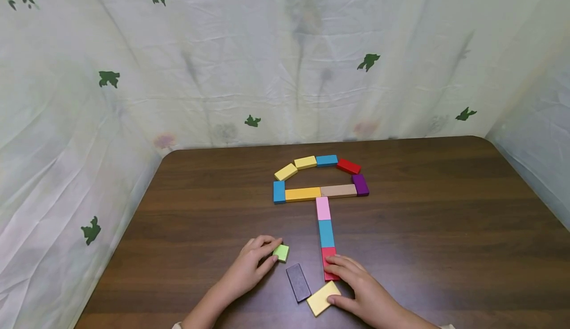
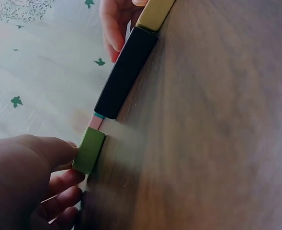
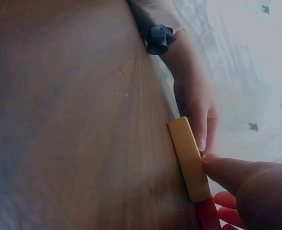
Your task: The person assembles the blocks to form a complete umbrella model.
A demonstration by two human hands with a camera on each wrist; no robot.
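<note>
My left hand (image 1: 244, 273) pinches a small light green block (image 1: 282, 254) between thumb and index finger, low over the table or on it. In the left wrist view the green block (image 2: 89, 150) has the thumb against one end. My right hand (image 1: 365, 287) rests its thumb on a yellow block (image 1: 319, 301), while its fingers touch a red block (image 1: 328, 255) at the near end of a column. Above that red block in the column lie a light blue block (image 1: 326, 233) and a pink block (image 1: 323, 209). Between the hands lies a dark purple-grey block (image 1: 298, 283), its corner by the yellow one.
Farther back, several blocks form a closed dome outline; its base has an orange block (image 1: 303, 194) and a tan block (image 1: 339, 191), with a purple block (image 1: 360, 185) at the right. The brown wooden table (image 1: 445, 230) meets a patterned white curtain (image 1: 267, 71) behind.
</note>
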